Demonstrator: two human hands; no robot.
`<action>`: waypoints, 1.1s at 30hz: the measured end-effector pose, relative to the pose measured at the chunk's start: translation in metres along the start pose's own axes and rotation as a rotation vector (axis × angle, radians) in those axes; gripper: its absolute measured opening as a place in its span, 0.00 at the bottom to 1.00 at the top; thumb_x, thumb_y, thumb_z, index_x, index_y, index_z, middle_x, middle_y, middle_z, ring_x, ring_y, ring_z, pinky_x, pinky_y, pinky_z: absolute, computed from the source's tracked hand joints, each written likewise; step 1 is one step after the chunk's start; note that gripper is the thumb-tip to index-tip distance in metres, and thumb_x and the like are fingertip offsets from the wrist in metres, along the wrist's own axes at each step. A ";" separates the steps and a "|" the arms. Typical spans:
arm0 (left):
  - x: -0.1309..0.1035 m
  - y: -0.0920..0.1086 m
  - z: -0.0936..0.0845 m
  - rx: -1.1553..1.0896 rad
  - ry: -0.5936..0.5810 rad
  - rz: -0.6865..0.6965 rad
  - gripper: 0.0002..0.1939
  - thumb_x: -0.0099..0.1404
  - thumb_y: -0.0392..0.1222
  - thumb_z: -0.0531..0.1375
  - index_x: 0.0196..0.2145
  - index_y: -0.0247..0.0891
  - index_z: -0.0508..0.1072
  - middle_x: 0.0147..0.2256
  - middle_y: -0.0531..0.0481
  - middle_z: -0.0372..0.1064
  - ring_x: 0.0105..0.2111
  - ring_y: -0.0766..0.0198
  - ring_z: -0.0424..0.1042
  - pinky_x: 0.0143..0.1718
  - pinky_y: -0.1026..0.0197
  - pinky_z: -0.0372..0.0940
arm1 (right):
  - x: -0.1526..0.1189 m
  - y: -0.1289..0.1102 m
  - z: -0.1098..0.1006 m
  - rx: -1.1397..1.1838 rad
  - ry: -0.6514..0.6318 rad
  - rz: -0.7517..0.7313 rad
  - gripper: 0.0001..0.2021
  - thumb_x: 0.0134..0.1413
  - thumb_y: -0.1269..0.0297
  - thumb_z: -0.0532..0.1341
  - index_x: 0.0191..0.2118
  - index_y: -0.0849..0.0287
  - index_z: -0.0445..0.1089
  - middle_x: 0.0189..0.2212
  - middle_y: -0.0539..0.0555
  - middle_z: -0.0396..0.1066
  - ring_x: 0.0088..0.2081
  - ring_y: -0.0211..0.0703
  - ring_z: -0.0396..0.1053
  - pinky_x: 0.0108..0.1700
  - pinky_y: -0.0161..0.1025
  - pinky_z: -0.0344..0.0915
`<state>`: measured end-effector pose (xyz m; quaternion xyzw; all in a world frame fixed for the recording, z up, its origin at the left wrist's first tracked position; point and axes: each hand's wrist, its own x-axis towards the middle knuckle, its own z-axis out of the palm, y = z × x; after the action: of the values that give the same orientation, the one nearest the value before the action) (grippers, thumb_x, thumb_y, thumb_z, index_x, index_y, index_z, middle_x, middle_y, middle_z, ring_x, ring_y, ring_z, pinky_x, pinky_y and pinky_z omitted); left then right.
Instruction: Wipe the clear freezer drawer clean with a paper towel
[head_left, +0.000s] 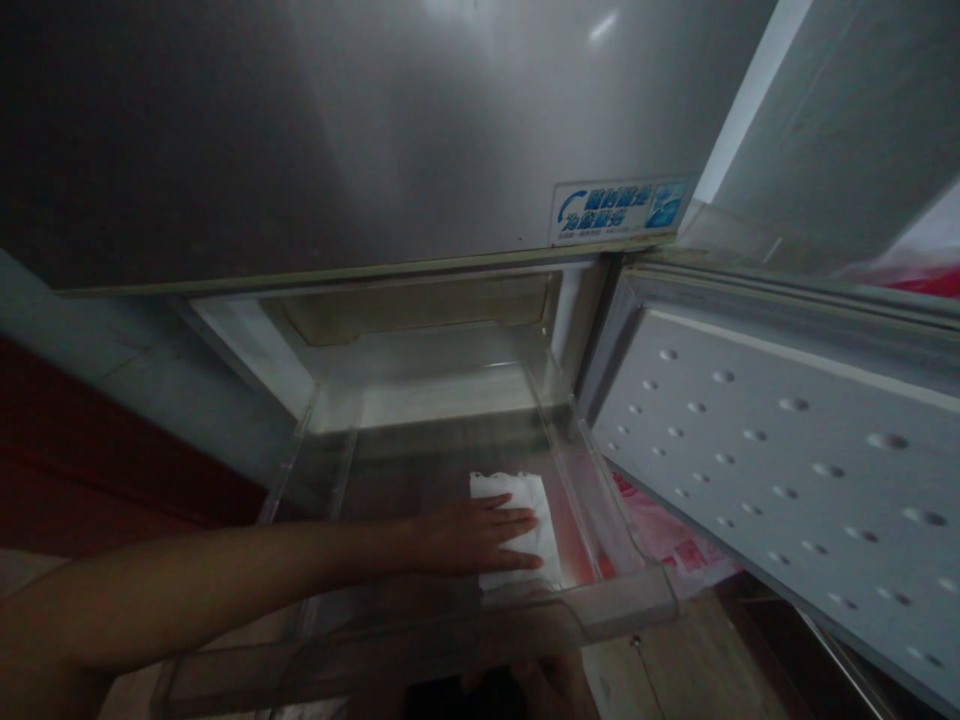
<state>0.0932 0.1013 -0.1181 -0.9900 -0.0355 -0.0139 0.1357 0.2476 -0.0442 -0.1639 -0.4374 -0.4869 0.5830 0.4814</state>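
Note:
My left hand (480, 538) reaches in from the left over a clear plastic drawer (630, 605). Its fingers are spread flat on a white sheet of paper or cloth (536, 490), which lies on the drawer's bottom toward the right. The drawer is pulled out of a fridge compartment (435, 390). Below the drawer's front edge, at the bottom of the view, there is a dim skin-coloured shape beside something black. Whether that shape is my right hand or part of a leg I cannot make out.
A grey fridge door (375, 130) with a blue and white sticker (622, 212) spans the top. The lower door (750, 450) stands open on the right, its dimpled inner side showing. Pink and white plastic bags (675, 535) lie behind the drawer's right side. Dark red furniture (97, 470) stands at left.

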 end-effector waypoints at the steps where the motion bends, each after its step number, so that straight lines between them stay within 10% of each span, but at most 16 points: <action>1: -0.001 0.001 0.001 -0.008 -0.003 -0.012 0.22 0.74 0.37 0.44 0.60 0.49 0.66 0.60 0.41 0.64 0.60 0.58 0.63 0.59 0.55 0.62 | 0.000 0.001 0.000 0.001 0.000 -0.008 0.27 0.53 0.36 0.54 0.29 0.53 0.80 0.23 0.54 0.78 0.30 0.47 0.77 0.38 0.41 0.75; 21: -0.051 0.007 -0.013 -0.159 -0.071 -0.114 0.22 0.73 0.33 0.47 0.60 0.48 0.64 0.61 0.42 0.62 0.62 0.56 0.59 0.62 0.48 0.58 | 0.010 -0.009 -0.005 -0.019 -0.122 -0.149 0.24 0.57 0.41 0.54 0.29 0.51 0.81 0.24 0.52 0.79 0.31 0.45 0.76 0.41 0.38 0.74; 33: -0.043 -0.101 0.002 -0.265 -0.315 -0.327 0.28 0.71 0.29 0.50 0.63 0.53 0.59 0.66 0.50 0.51 0.65 0.64 0.53 0.66 0.55 0.47 | 0.007 -0.015 0.001 0.061 -0.118 -0.094 0.23 0.57 0.42 0.55 0.27 0.50 0.80 0.22 0.51 0.78 0.28 0.42 0.75 0.40 0.37 0.74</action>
<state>0.0425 0.1962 -0.0948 -0.9702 -0.2136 0.1141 -0.0063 0.2477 -0.0361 -0.1488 -0.3640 -0.5166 0.5991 0.4917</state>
